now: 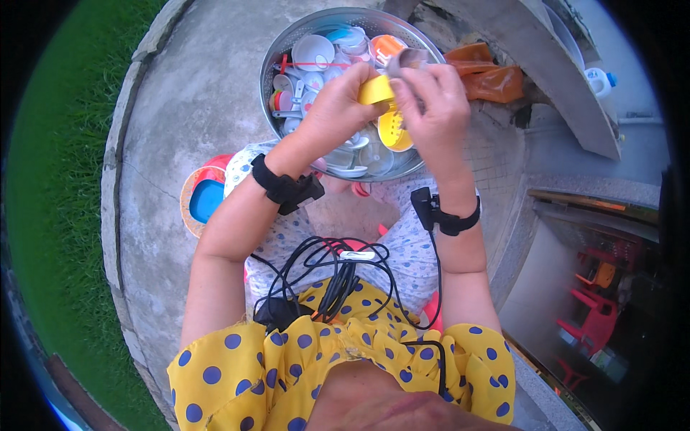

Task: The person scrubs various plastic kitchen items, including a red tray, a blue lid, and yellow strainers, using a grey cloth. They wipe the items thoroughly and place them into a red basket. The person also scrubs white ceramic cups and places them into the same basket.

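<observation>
Over a round metal basin (279,37), my left hand (343,108) pinches a small yellow plastic piece (376,90) with a curved side; its exact kind is unclear. My right hand (438,111) is close beside it, fingers curled around a greyish, soft-looking item (407,60), perhaps a cloth, blurred by motion. Below the hands, a yellow perforated scoop (394,133) lies in the basin or just above it; I cannot tell which. Around it in the basin are a white bowl (313,52), an orange container (387,47), and several white spoons, cups and small dishes.
An orange plastic sheet or bag (496,80) lies right of the basin, near a slanted slab (568,108) and a white jug (599,82). A red-rimmed tub with blue inside (206,200) stands at left. Coiled black cable (338,273) rests on my lap.
</observation>
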### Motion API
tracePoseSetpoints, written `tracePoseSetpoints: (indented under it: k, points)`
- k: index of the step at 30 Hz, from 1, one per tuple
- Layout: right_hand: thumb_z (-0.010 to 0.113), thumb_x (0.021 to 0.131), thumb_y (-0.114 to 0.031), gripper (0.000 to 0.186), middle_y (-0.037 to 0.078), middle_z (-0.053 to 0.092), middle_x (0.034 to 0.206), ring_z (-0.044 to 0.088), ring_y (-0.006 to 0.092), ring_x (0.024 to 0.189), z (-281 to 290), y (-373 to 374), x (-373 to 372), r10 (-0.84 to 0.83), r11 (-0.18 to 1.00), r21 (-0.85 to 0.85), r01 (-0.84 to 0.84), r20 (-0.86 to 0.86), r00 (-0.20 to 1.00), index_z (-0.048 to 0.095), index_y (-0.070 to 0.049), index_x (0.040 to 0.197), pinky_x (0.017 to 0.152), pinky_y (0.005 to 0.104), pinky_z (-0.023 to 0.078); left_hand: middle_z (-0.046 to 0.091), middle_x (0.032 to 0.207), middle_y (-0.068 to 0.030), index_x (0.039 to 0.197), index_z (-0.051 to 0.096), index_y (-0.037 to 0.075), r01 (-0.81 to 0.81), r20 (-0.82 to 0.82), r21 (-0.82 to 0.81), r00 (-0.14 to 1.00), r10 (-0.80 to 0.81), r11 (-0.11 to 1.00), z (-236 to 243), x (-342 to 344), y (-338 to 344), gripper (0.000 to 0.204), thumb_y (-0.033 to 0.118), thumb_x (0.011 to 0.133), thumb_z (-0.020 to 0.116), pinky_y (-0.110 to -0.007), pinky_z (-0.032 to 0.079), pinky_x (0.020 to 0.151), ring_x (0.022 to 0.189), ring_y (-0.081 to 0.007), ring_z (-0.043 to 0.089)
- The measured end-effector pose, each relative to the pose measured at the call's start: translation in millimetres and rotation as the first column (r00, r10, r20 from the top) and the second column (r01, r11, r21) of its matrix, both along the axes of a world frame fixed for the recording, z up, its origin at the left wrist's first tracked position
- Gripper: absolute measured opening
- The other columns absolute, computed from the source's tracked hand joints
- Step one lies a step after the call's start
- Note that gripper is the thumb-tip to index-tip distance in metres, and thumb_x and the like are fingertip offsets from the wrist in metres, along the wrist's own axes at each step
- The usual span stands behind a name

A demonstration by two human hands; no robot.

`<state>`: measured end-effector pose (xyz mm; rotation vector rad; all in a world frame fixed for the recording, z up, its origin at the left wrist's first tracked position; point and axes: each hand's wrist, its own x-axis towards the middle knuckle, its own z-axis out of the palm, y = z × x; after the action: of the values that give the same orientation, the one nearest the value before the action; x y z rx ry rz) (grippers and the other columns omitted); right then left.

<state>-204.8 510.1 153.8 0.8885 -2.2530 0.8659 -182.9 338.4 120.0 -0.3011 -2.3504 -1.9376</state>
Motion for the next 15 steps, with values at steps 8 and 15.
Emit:
tracePoseSetpoints:
  k: [8, 15]
  points:
    - [0.066, 0.096, -0.022, 0.023, 0.005, 0.058, 0.09, 0.058, 0.0152, 0.079, -5.7, 16.1, -13.3, 0.073, 0.929, -0.369, 0.017, 0.23, 0.97, 0.067, 0.001, 0.098, 0.067, 0.0272, 0.046, 0.066, 0.113, -0.0085, 0.115, 0.058, 0.0, 0.052, 0.189, 0.751, 0.938, -0.29, 0.658, 20.2, -3.6, -20.0, 0.031, 0.009, 0.088, 0.069, -0.03, 0.051, 0.092, 0.103, -0.016, 0.065]
    - [0.07, 0.091, -0.016, 0.019, 0.007, 0.058, 0.088, 0.057, 0.0157, 0.074, -6.7, -1.2, 1.4, 0.078, 0.95, -0.311, 0.015, 0.284, 0.956, 0.065, 0.003, 0.095, 0.065, 0.0276, 0.047, 0.066, 0.119, -0.0152, 0.124, 0.055, -0.006, -0.117, 0.245, 0.89, 0.937, -0.248, 0.441, 9.3, -13.5, -32.0, 0.039, 0.01, 0.09, 0.066, -0.037, 0.05, 0.103, 0.112, -0.0226, 0.064]
